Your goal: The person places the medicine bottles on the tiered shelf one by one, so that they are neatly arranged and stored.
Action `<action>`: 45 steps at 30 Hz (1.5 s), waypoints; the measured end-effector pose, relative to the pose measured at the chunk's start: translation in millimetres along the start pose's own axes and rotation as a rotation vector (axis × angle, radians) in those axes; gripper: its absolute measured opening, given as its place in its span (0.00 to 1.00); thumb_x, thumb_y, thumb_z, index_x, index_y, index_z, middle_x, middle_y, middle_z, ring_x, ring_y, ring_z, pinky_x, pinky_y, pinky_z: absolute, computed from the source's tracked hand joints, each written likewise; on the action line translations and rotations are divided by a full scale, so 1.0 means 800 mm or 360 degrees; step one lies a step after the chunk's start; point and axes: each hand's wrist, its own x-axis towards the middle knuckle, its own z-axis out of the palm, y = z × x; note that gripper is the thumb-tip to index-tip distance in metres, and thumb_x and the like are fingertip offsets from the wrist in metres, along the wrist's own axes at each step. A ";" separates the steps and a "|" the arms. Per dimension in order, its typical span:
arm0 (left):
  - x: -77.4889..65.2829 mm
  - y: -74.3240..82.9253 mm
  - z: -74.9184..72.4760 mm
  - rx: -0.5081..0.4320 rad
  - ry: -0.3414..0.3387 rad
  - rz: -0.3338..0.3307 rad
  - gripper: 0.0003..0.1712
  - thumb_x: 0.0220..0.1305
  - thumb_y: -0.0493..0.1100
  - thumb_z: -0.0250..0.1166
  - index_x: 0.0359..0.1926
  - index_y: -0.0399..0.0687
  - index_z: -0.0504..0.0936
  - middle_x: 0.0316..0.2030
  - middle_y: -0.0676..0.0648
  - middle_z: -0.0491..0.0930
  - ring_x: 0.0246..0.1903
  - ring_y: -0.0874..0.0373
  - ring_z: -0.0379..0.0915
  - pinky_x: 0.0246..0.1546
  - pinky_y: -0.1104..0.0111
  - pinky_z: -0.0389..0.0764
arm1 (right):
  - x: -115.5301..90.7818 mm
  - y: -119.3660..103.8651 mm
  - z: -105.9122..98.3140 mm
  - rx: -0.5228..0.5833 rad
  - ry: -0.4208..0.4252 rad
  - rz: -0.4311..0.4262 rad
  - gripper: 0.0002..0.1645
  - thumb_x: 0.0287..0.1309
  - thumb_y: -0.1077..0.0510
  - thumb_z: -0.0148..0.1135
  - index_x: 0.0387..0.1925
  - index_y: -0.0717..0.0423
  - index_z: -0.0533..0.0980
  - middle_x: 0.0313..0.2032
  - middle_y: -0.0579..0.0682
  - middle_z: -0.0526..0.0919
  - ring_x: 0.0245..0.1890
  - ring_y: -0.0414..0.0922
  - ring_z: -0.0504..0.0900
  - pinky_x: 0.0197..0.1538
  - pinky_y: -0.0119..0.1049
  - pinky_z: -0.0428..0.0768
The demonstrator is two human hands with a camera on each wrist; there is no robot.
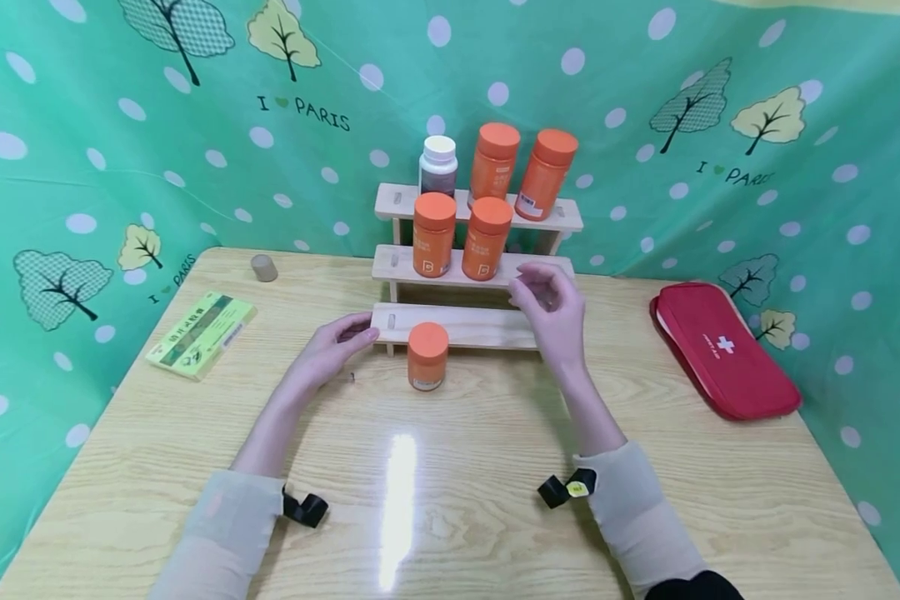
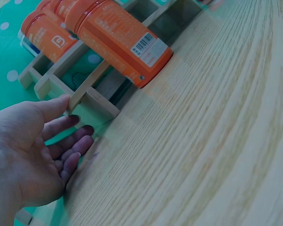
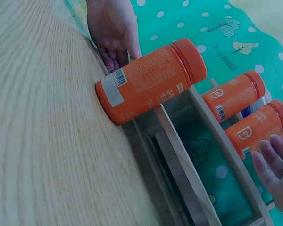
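A three-step wooden rack (image 1: 461,323) stands near the back of the table. My left hand (image 1: 335,348) holds the left end of its lowest board, the thumb at the front corner in the left wrist view. My right hand (image 1: 558,312) hovers by the rack's right end, fingers loosely bent, holding nothing. In the right wrist view, its fingers (image 3: 273,157) are close to an orange bottle; contact cannot be told. Two orange bottles (image 1: 434,235) stand on the middle step. The top step bears a white-capped bottle (image 1: 438,162) and two orange bottles (image 1: 493,164). Another orange bottle (image 1: 427,358) stands on the table before the rack.
On the table's left lie a green-yellow box (image 1: 202,335) and a small grey cylinder (image 1: 264,267). A red first-aid pouch (image 1: 723,350) lies at the right edge. Green patterned cloth (image 1: 307,167) hangs behind the rack and along the sides.
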 end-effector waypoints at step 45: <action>-0.002 0.001 0.000 0.0012 -0.0001 -0.0010 0.39 0.75 0.56 0.61 0.77 0.43 0.63 0.75 0.36 0.66 0.75 0.40 0.62 0.79 0.48 0.61 | -0.043 0.012 0.055 -0.0330 -0.0965 -0.0013 0.36 0.54 0.54 0.79 0.65 0.47 0.76 0.58 0.45 0.82 0.55 0.44 0.83 0.59 0.43 0.86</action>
